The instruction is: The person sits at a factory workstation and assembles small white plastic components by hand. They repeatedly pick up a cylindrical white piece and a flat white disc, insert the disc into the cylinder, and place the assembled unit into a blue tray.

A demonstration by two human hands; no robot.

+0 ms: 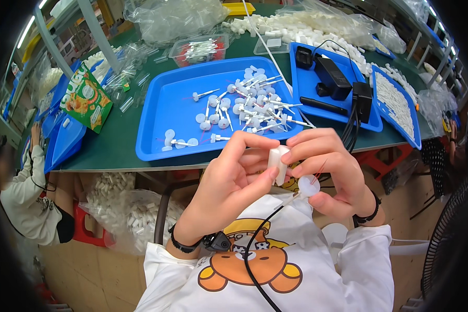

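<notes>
Up in front of my chest, my left hand (235, 179) pinches a small white plastic casing (278, 164) between thumb and fingers. Fingertips of my right hand (334, 169) touch the same casing from the other side. Between the right thumb and fingers sits a translucent round disc (309, 185) with thin red wires. A short pale stem runs from the disc toward a black cable (252, 239); whether they join, I cannot tell. Just beyond my hands, a blue tray (178, 112) holds a heap of similar pieces, translucent discs on white stems.
A second blue tray (299, 48) carries black adapters and cables. White cylinders lie heaped at the back, and small white parts fill another blue tray (417, 136). A clear box (178, 51) and green snack bag (96, 106) stand leftward. A co-worker (36, 192) sits at left; a black fan (452, 208) stands right.
</notes>
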